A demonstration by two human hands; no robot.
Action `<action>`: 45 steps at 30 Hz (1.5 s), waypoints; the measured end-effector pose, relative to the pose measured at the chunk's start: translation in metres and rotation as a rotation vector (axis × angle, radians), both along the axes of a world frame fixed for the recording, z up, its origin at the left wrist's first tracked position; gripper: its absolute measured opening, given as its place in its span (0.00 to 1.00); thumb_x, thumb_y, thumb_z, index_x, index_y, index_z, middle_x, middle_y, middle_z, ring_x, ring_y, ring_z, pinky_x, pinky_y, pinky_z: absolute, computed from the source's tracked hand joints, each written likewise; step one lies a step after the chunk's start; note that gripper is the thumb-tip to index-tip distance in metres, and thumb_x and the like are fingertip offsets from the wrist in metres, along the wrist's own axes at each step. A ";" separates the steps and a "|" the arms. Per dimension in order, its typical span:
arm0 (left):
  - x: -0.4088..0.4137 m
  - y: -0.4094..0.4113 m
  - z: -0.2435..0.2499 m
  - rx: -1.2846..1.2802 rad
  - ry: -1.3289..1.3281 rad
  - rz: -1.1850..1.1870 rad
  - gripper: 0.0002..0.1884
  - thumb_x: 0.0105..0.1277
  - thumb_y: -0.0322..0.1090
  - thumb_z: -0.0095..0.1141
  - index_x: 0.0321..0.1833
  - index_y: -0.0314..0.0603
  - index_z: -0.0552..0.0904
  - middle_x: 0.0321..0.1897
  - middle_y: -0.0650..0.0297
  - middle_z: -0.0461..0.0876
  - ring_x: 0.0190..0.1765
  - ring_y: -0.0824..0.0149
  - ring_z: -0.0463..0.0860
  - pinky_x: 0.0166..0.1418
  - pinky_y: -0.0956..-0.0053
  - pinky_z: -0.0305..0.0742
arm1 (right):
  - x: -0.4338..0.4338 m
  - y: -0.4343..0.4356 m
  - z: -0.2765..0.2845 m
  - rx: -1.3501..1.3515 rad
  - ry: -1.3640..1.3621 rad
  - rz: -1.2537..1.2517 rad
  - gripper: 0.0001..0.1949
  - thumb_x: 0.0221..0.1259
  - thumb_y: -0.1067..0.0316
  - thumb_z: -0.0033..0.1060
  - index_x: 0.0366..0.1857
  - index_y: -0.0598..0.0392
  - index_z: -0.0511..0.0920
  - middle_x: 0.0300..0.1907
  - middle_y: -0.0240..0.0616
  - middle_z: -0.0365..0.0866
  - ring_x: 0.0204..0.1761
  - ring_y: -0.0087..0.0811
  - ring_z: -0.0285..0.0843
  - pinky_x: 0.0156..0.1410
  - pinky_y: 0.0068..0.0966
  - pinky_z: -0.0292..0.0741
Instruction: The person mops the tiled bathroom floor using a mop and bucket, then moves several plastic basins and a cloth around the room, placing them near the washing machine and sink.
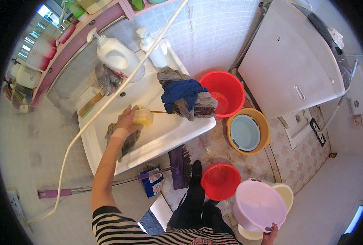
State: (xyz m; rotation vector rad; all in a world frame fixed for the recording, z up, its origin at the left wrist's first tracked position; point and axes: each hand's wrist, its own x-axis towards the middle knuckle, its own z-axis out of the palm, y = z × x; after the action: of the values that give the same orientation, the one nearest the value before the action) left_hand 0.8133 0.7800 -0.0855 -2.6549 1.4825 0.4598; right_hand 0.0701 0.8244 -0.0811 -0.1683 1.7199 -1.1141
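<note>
My left hand [127,122] is in the white washbasin [157,147], its fingers against the near end of a yellowish sponge or soap block [143,117]; whether it grips the block cannot be told. Dark wet cloth [129,144] lies beneath and beside that hand. Grey and blue cloths [183,92] are heaped on the basin's right rim. Low at the right, my right hand [271,235] holds a pink plastic basin [259,205] by its rim, over cream basins.
A large white pump bottle [117,55] and a smaller one [152,49] stand behind the basin. A pale hose [117,92] crosses the view. Red buckets [223,92], an orange basin [265,131] holding a blue one, and a purple broom [177,168] are on the floor.
</note>
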 end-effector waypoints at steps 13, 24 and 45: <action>0.025 -0.023 -0.043 0.109 -0.074 -0.189 0.29 0.37 0.37 0.64 0.47 0.45 0.69 0.46 0.57 0.72 0.53 0.60 0.68 0.53 0.66 0.62 | 0.057 -0.029 0.009 0.049 -0.107 0.077 0.26 0.45 0.70 0.53 0.53 0.57 0.62 0.49 0.41 0.70 0.51 0.41 0.69 0.54 0.41 0.70; 0.073 -0.013 -0.052 -0.499 0.763 0.567 0.26 0.47 0.44 0.63 0.46 0.39 0.72 0.36 0.65 0.76 0.41 0.70 0.75 0.45 0.78 0.68 | 0.072 -0.053 0.009 0.082 0.042 0.158 0.26 0.44 0.68 0.55 0.51 0.60 0.63 0.46 0.44 0.70 0.48 0.41 0.71 0.50 0.40 0.73; 0.088 0.127 0.029 -1.402 1.035 1.067 0.26 0.57 0.46 0.54 0.54 0.38 0.69 0.48 0.59 0.75 0.52 0.65 0.74 0.53 0.70 0.70 | 0.065 -0.072 -0.015 0.125 -0.057 0.017 0.17 0.49 0.65 0.54 0.43 0.59 0.68 0.36 0.43 0.71 0.43 0.42 0.70 0.47 0.44 0.72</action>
State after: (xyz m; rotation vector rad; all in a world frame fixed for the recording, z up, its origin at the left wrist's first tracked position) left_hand 0.9017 0.9067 -0.0563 -4.6701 -0.2342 1.3818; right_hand 0.1355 0.7528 -0.0957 -0.0728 1.7276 -0.9864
